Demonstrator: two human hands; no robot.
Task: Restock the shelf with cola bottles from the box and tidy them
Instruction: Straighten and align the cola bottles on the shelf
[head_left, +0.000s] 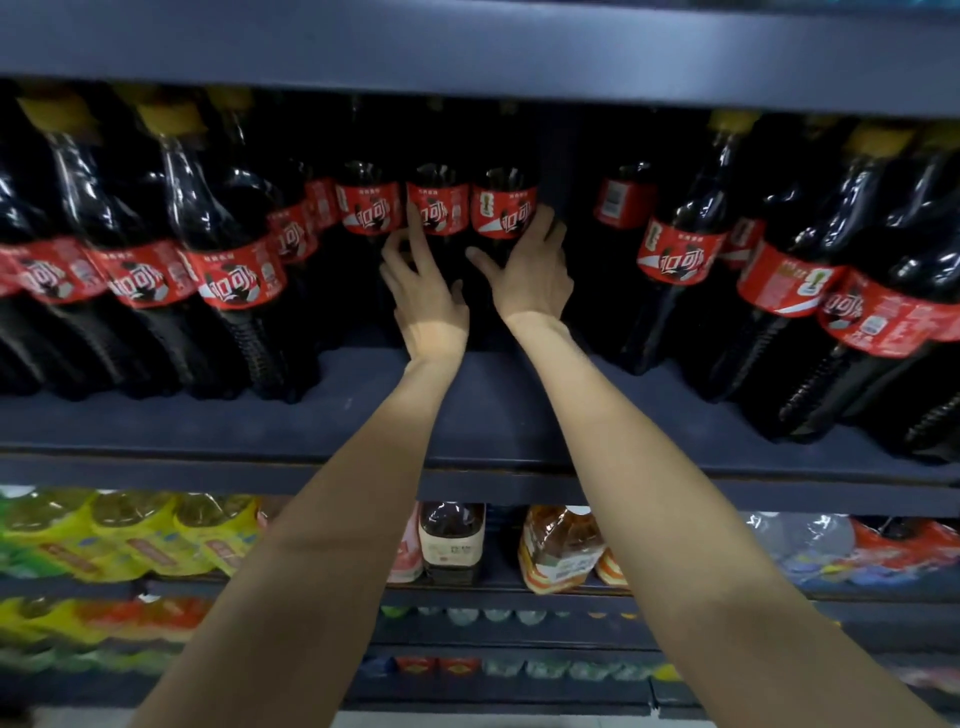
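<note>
Both bare arms reach deep into the dark shelf (483, 415), to the far row of cola bottles standing at its back. The left hand (426, 296) is on the middle bottle (439, 205) of three upright ones there: its fingers are spread, the forefinger laid up across the red label and the others curled loosely round the dark body below it. It looks like a light touch more than a firm grip. The right hand (535, 270) is on the right bottle (505, 208) next to it, thumb stretched out to the left, fingers wrapped round the bottle's right side just under the label; how tightly it holds I cannot tell. A third bottle (369, 205) stands just left of these two, untouched.

Nearer the shelf edge, rows of larger cola bottles with yellow caps (234, 249) crowd the left, and more of the same (779, 280) fill the right, leaving a bare strip of shelf in the middle beneath the forearms. Below, a lower shelf carries yellow-wrapped drinks (135, 535) and amber bottles (561, 551).
</note>
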